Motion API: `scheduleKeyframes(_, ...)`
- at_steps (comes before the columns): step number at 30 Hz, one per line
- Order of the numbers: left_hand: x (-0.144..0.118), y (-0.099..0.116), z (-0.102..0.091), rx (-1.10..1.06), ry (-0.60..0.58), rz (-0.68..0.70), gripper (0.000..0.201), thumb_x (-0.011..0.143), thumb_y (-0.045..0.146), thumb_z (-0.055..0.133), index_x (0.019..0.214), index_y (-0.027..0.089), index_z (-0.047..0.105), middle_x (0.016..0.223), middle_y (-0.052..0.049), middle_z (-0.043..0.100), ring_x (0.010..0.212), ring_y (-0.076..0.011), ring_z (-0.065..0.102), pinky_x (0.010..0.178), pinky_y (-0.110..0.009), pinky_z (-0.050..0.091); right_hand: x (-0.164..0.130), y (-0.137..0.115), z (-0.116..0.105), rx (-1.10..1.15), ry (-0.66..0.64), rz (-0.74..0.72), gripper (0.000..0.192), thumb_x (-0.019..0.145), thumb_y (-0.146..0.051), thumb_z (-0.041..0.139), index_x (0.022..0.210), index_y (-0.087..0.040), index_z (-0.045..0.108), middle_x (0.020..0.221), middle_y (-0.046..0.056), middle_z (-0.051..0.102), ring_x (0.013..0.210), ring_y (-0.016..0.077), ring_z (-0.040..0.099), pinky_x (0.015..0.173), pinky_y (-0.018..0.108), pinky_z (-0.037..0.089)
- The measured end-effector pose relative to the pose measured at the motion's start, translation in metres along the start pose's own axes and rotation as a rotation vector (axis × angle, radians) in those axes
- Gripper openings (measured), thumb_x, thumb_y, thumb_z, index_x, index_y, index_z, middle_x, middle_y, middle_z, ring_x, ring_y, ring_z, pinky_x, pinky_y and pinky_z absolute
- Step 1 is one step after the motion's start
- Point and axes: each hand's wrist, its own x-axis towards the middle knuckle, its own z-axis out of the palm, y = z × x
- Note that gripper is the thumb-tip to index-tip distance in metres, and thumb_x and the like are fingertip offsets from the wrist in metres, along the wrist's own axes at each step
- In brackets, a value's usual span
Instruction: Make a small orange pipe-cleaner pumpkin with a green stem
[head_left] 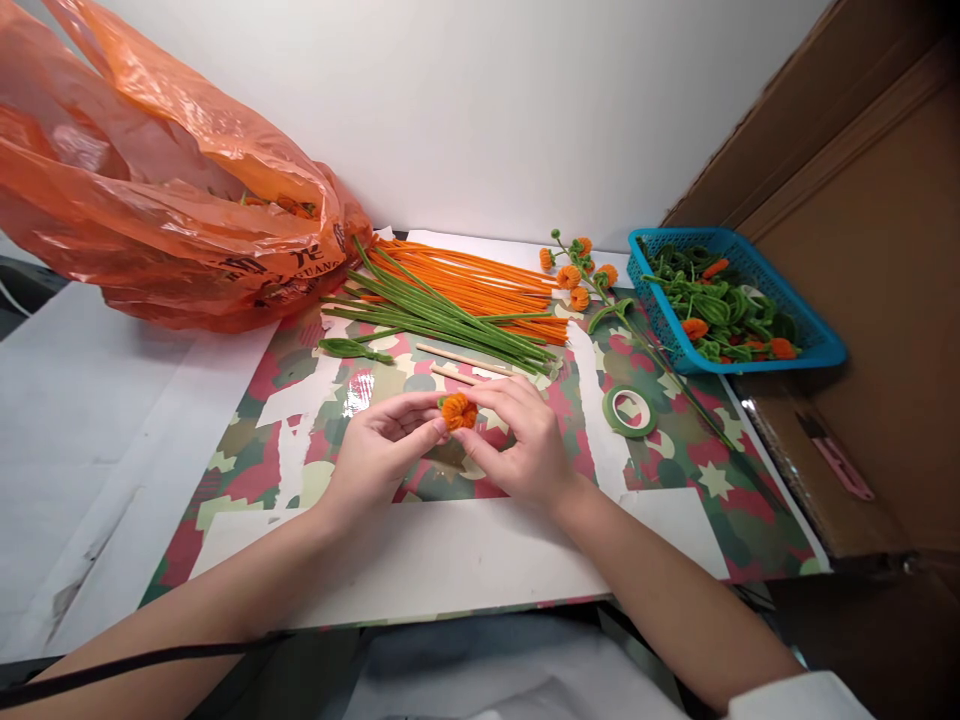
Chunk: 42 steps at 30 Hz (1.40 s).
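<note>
Between my two hands is a small orange pipe-cleaner flower (458,411) with a bit of green at its upper left. My left hand (379,445) pinches it from the left with thumb and fingers. From the right, my right hand (521,435) grips the same flower between thumb and forefinger. Just beyond my fingers lie two thin wooden sticks (465,359). Behind them, green pipe cleaners (457,320) rest partly across a spread of orange pipe cleaners (480,275). A green looped pipe-cleaner piece (349,348) sits beyond my left hand.
A roll of green tape (629,411) lies right of my hands, near a long-stemmed orange flower spray (645,335). At the back right stands a blue basket (780,365) of green and orange pieces. An orange plastic bag (187,230) fills the back left. A pink-handled cutter (844,460) is far right.
</note>
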Motion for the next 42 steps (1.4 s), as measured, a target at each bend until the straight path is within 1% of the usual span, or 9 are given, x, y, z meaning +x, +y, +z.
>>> scheduleKeyframes(3, 0.0003, -0.0003, 0.0005, 0.01, 0.004, -0.005, 0.034, 0.064, 0.035, 0.085, 0.092, 0.019, 0.076, 0.072, -0.004, 0.072, 0.065, -0.0171, 0.067, 0.063, -0.028, 0.057, -0.0001, -0.0005, 0.0001, 0.008, 0.0, 0.004, 0.02, 0.084, -0.025, 0.063, 0.103, -0.022, 0.068, 0.098, 0.008, 0.073, 0.096, 0.0239, 0.065, 0.084, 0.042, 0.052)
scheduleKeyframes(10, 0.0009, -0.0005, -0.0002, -0.028, -0.016, -0.013, 0.031, 0.064, 0.033, 0.086, 0.09, 0.02, 0.076, 0.073, -0.002, 0.072, 0.065, -0.0144, 0.066, 0.063, -0.024, 0.056, -0.0005, -0.0026, 0.0008, 0.008, 0.014, -0.008, 0.017, 0.085, -0.024, 0.063, 0.1, -0.02, 0.068, 0.098, 0.008, 0.073, 0.093, 0.0227, 0.065, 0.083, 0.041, 0.052)
scheduleKeyframes(13, 0.0013, 0.0001, -0.0003, -0.023, -0.04, -0.01, 0.03, 0.066, 0.033, 0.085, 0.091, 0.02, 0.076, 0.073, -0.002, 0.072, 0.066, -0.0147, 0.066, 0.063, -0.024, 0.057, -0.0003, -0.0037, 0.0011, -0.002, 0.014, -0.007, 0.015, 0.086, -0.025, 0.061, 0.099, -0.021, 0.068, 0.096, 0.007, 0.074, 0.092, 0.0224, 0.066, 0.082, 0.04, 0.052)
scheduleKeyframes(16, 0.0014, 0.0007, 0.0005, -0.01, -0.04, -0.015, 0.029, 0.066, 0.033, 0.085, 0.09, 0.02, 0.075, 0.072, -0.001, 0.071, 0.067, -0.0148, 0.066, 0.064, -0.025, 0.058, -0.0002, -0.0045, 0.0015, -0.016, 0.019, -0.013, 0.015, 0.086, -0.025, 0.061, 0.099, -0.021, 0.068, 0.095, 0.006, 0.074, 0.091, 0.0224, 0.066, 0.081, 0.039, 0.052)
scheduleKeyframes(22, 0.0012, 0.0017, 0.0017, 0.033, -0.04, -0.003, 0.03, 0.066, 0.034, 0.083, 0.09, 0.018, 0.074, 0.071, -0.001, 0.07, 0.067, -0.017, 0.066, 0.064, -0.028, 0.059, -0.0006, -0.005, 0.0032, -0.051, 0.041, -0.052, 0.014, 0.086, -0.023, 0.061, 0.097, -0.019, 0.068, 0.091, 0.008, 0.074, 0.086, 0.0226, 0.065, 0.078, 0.039, 0.051)
scheduleKeyframes(26, 0.0016, 0.001, 0.0011, 0.045, -0.035, 0.002, 0.033, 0.066, 0.035, 0.083, 0.09, 0.016, 0.073, 0.073, -0.003, 0.071, 0.069, -0.0175, 0.067, 0.064, -0.028, 0.059, -0.0017, -0.0045, 0.0047, -0.087, 0.051, -0.071, 0.015, 0.085, -0.023, 0.062, 0.097, -0.017, 0.069, 0.091, 0.008, 0.073, 0.086, 0.0222, 0.064, 0.077, 0.038, 0.05)
scheduleKeyframes(29, 0.0025, -0.0011, 0.0002, 0.057, -0.027, 0.01, 0.034, 0.065, 0.036, 0.083, 0.09, 0.016, 0.073, 0.073, -0.004, 0.071, 0.069, -0.0172, 0.067, 0.064, -0.027, 0.058, -0.0023, -0.0045, 0.0055, -0.121, 0.057, -0.086, 0.015, 0.086, -0.023, 0.061, 0.097, -0.018, 0.069, 0.09, 0.007, 0.073, 0.086, 0.0212, 0.063, 0.078, 0.037, 0.049)
scheduleKeyframes(34, 0.0035, -0.0031, 0.0004, 0.066, -0.014, 0.005, 0.038, 0.062, 0.039, 0.084, 0.09, 0.016, 0.073, 0.078, -0.006, 0.074, 0.073, -0.0204, 0.069, 0.068, -0.03, 0.059, -0.0028, -0.0052, 0.0063, -0.178, 0.07, -0.118, 0.014, 0.085, -0.021, 0.061, 0.096, -0.017, 0.069, 0.088, 0.006, 0.072, 0.085, 0.0207, 0.062, 0.077, 0.037, 0.047)
scheduleKeyframes(42, 0.003, -0.0027, 0.0012, 0.022, -0.021, -0.005, 0.037, 0.064, 0.038, 0.084, 0.091, 0.015, 0.073, 0.081, -0.007, 0.075, 0.074, -0.0206, 0.07, 0.068, -0.03, 0.059, -0.0027, -0.0054, 0.006, -0.197, 0.063, -0.094, 0.016, 0.086, -0.024, 0.059, 0.097, -0.018, 0.07, 0.09, 0.007, 0.072, 0.086, 0.0208, 0.062, 0.08, 0.037, 0.047)
